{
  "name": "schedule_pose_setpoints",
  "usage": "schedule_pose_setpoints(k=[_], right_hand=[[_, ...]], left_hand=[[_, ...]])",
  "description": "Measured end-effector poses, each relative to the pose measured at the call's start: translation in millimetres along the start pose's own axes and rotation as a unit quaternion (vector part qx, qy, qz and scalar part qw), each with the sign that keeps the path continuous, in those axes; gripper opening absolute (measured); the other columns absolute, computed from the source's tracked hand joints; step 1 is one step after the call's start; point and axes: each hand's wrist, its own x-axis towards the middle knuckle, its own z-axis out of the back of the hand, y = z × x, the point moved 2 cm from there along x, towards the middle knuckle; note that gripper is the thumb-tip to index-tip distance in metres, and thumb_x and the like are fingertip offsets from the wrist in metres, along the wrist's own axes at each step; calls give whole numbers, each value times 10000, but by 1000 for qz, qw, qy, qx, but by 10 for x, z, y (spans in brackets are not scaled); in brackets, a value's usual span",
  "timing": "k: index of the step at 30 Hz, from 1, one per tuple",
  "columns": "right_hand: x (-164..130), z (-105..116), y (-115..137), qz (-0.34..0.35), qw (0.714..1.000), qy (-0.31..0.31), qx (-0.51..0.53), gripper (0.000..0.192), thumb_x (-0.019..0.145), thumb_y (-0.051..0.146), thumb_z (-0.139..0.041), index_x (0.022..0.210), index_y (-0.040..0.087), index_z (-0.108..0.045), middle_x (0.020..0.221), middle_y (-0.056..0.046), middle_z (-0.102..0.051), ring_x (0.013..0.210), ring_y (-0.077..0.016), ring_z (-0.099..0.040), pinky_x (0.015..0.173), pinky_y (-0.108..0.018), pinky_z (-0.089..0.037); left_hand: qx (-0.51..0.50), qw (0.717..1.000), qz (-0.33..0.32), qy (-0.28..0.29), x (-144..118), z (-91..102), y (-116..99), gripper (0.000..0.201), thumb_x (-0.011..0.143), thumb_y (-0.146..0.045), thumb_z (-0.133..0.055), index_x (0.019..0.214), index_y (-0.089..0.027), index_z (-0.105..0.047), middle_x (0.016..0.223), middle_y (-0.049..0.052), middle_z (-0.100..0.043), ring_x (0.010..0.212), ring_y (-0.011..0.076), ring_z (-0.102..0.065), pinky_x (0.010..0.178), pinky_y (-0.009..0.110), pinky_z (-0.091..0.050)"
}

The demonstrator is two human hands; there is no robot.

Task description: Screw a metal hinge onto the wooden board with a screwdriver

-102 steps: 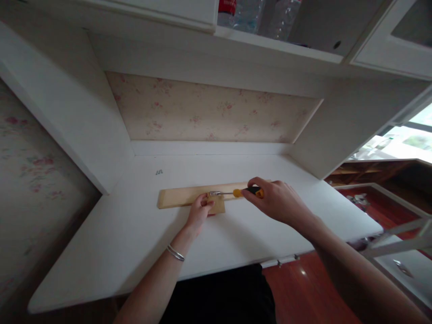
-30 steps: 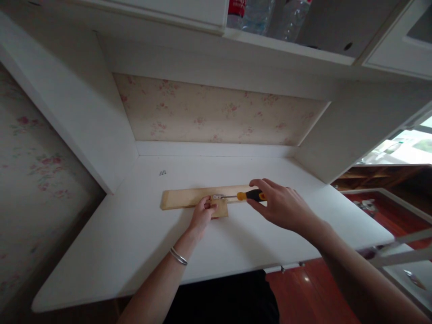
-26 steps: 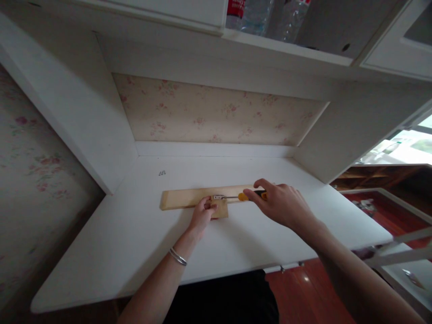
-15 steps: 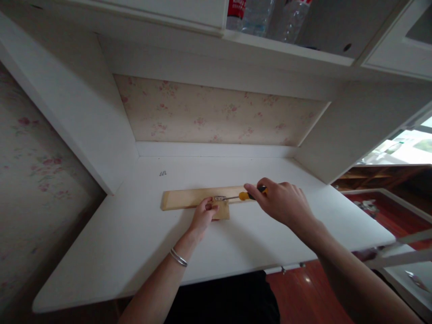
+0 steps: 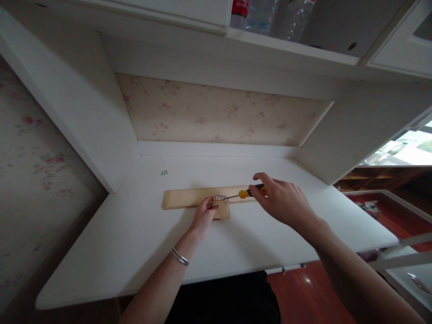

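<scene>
1. Head view: the right hand [image 5: 286,202] grips the screwdriver [image 5: 243,194], tip on a small metal bracket [image 5: 220,197].
2. The left hand [image 5: 204,215], fingers closed, pins the wood pieces [image 5: 192,198] on the counter [image 5: 135,234].
3. The tip may slip toward those fingers if the wood shifts.
</scene>
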Motion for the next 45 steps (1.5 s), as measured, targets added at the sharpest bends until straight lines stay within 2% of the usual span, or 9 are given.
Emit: schedule_pose_setpoints(k=[7,14,19,26,30,36,39,42,45], right_hand=[[3,-8,-30,-37,999,-3,-36,496,870,599,-305,993,235,-618,623,-67,-649,564,-229,-602,516,-296,-308],[3,45,69,39,998,-26,39,460,890,558,-334,1146,229,-529,1069,-89,-644,728,-195,-633,572,-286,-365],[85,20,28,-45,996,28,-74,601,894,613,-177,989,210,-613,701,-100,-662,632,-262,-632,548,-319,-359],[295,146,3,97,989,109,-21,528,835,627,-359,1188,268,-520,1004,-92,-683,794,-259,-643,645,-337,-404],[538,125,-33,66,983,158,-68,682,828,714,-180,1033,235,-619,848,-134,-683,801,-314,-639,663,-399,-416],[910,128,12,206,962,177,20,543,763,616,-502,1160,249,-541,1030,-95,-660,849,-240,-621,671,-320,-418],[1029,141,44,155,956,248,-26,576,776,694,-403,1007,220,-634,887,-115,-673,782,-263,-625,635,-345,-410],[1094,168,88,126,961,232,-82,579,831,649,-324,953,196,-663,873,-150,-669,801,-295,-621,646,-377,-404],[1118,187,153,206,956,204,-34,462,818,524,-458,1134,212,-585,966,-122,-667,836,-252,-611,681,-341,-407]], left_hand=[[-4,1000,8,2,5,-4,-1,431,690,-177,-688,1105,-161,-573,1037,133,-650,877,237,-628,596,293,-528],[-10,1000,4,5,9,-2,6,424,699,-185,-680,1107,-163,-565,1063,134,-642,889,243,-628,596,299,-531],[5,1000,0,17,15,7,11,396,717,-189,-654,1102,-169,-560,1076,129,-635,921,252,-623,592,289,-534],[-9,1000,8,6,28,12,34,399,708,-185,-664,1094,-173,-565,1094,128,-622,918,242,-622,606,276,-530],[-19,1000,13,12,16,9,27,379,706,-194,-675,1073,-168,-584,1089,124,-624,895,227,-626,596,263,-527],[-44,999,23,18,34,35,41,358,705,-198,-685,1049,-177,-590,1057,109,-629,885,216,-630,589,279,-547],[-38,999,16,14,36,36,32,365,709,-211,-688,1059,-175,-591,1071,113,-626,892,221,-633,575,272,-546],[-40,999,18,2,21,27,13,370,711,-208,-686,1064,-172,-582,1043,112,-632,881,219,-634,566,265,-542],[-55,998,17,5,5,10,-2,367,708,-204,-684,1059,-177,-581,1043,105,-628,885,213,-628,572,269,-544]])
